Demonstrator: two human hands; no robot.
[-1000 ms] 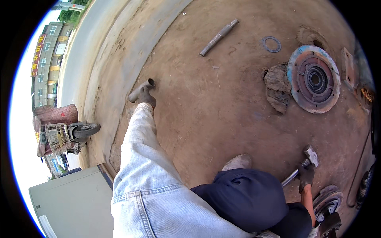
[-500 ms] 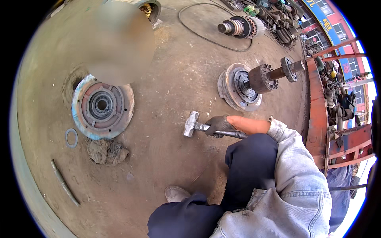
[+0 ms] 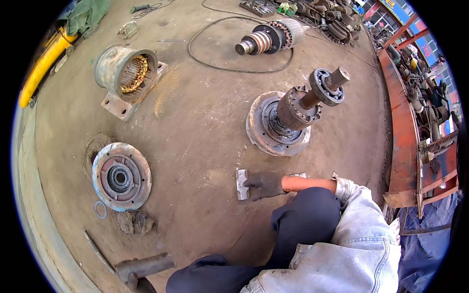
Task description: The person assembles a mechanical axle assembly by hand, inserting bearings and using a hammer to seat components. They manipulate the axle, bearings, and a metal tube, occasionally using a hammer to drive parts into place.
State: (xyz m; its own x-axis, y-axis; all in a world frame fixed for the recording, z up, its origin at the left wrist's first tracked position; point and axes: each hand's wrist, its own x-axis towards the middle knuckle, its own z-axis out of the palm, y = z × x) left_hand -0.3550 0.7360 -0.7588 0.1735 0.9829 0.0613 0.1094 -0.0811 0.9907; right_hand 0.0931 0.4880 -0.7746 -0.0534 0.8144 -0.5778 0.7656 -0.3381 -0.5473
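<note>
My right hand, in a dark glove, grips a sledgehammer close behind its metal head. Its handle runs back under the hand and forearm. At the lower left edge, my gloved left hand is closed on a short, thick grey metal pipe, with most of the hand cut off by the picture's edge. Ahead of the hammer, a motor rotor stands on its shaft in a round end cover, a ball bearing on its upper shaft.
To the left lie another end cover, a flat ring, a rag and a thin rod. Further off are a motor housing with copper windings, a second rotor and a cable. A rusty steel frame borders the right.
My left hand has come into view at the lower left with the metal pipe. The right hand has moved closer to the hammer's head. The view has shifted, showing more of the far floor.
</note>
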